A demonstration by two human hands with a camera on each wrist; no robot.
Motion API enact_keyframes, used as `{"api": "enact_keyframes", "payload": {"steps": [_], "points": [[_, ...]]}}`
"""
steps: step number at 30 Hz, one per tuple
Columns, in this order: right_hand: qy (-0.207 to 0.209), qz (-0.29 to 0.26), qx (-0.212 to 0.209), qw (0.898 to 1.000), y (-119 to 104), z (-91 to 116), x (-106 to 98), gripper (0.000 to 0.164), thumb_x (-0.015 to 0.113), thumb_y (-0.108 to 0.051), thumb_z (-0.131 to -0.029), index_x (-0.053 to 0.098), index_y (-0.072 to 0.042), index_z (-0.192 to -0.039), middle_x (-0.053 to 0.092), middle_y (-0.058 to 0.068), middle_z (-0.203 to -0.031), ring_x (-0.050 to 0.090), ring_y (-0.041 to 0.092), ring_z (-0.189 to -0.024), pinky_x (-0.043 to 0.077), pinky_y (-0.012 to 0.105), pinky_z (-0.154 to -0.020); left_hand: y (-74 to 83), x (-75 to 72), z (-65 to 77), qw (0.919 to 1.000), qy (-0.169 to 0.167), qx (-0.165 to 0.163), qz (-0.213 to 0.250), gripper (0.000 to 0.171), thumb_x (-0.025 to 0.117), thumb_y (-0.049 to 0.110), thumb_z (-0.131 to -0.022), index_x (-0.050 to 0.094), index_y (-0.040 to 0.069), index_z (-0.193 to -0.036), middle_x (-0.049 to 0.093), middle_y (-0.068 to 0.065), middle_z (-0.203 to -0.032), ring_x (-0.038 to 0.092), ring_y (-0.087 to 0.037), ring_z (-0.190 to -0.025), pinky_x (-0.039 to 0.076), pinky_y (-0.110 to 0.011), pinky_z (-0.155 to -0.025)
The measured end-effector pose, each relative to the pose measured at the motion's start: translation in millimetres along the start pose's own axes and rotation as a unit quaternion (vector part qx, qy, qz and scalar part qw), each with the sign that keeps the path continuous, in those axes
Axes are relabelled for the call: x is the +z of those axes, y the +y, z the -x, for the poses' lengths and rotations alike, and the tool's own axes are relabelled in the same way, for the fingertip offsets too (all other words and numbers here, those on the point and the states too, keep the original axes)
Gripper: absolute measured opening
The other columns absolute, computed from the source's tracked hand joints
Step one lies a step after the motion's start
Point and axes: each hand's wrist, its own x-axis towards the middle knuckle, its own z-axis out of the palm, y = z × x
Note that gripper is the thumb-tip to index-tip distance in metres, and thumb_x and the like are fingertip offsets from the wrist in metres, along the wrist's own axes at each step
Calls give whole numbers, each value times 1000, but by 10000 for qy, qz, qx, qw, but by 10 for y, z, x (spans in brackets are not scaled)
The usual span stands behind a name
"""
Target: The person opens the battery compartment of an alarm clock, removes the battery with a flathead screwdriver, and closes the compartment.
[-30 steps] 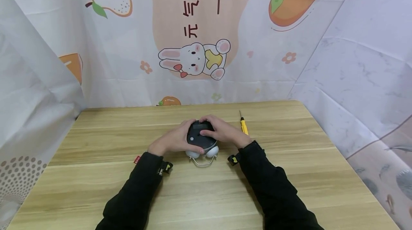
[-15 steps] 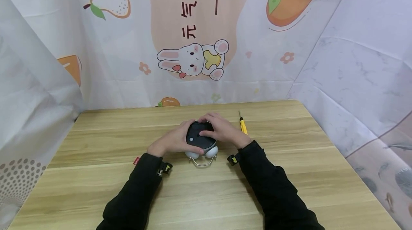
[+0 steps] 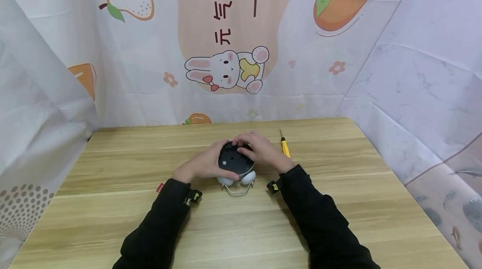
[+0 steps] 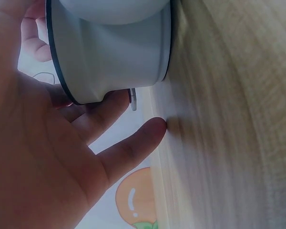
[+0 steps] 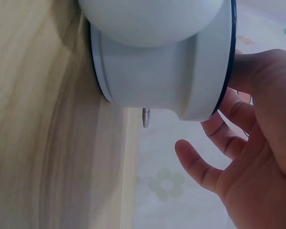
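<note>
Alarm clock [image 3: 234,163] lying back-up
Its side is gripped by the left hand [image 3: 205,162]; whether anything is pinched by the right hand [image 3: 262,150] cannot be told.

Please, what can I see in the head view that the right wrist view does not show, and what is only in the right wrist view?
Only the head view: the yellow screwdriver, plus the metal handle and dark back of the alarm clock.
Only the right wrist view: a short metal peg sticking out from the clock.
Both: the clock, the right hand, the wooden table and the printed curtain.
</note>
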Motion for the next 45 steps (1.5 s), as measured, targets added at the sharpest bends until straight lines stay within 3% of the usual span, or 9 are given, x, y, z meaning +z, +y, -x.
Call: {"api": "enact_keyframes", "payload": {"steps": [9,17,25,30,35,45], "points": [[-35,27,17,10000,-4,-1,1,18,69,-8,-98,69,-11,-116,65,-1,-98,56,19,-97,45,40,-94,2,-7,7,10000,15,2,-47,117,89,58,-69,27,15,-158,43,-1,-145,49,-16,-122,44,-38,-101],[99,-211,388,9990,23,24,-39,26,66,-9,-100,65,-9,-126,66,0,-101,61,15,-94,52,37,-82,17,-4,16,10000,33,-16,33,112,90,57,-68,32,19,-156,44,-1,-143,50,-16,-120,46,-39,-100],[253,-307,552,9977,142,43,-119,26,66,-8,-99,66,-8,-125,67,2,-98,62,16,-87,51,35,-76,27,20,5,10000,47,-16,75,115,91,56,-67,30,17,-157,42,-2,-146,48,-17,-124,44,-40,-103],[337,-84,1089,9935,276,78,-163,24,67,-9,-99,67,-8,-123,69,4,-98,63,17,-83,52,35,-72,39,23,-1,9999,79,-95,86,118,92,58,-65,30,17,-157,43,-2,-146,47,-17,-126,43,-43,-104],[204,79,1684,9855,437,124,-211,24,67,-8,-98,67,-8,-122,71,8,-100,65,22,-86,53,40,-77,42,17,-2,9998,55,-192,40,124,91,59,-65,26,13,-159,42,-3,-148,46,-18,-129,42,-44,-106],[-358,-144,2097,9770,623,85,-335,24,64,-7,-98,66,-6,-122,69,13,-101,64,28,-91,51,41,-77,6,-3,8,9996,43,-283,-68,128,91,60,-65,22,10,-161,38,-7,-153,43,-21,-133,40,-45,-108]]}}
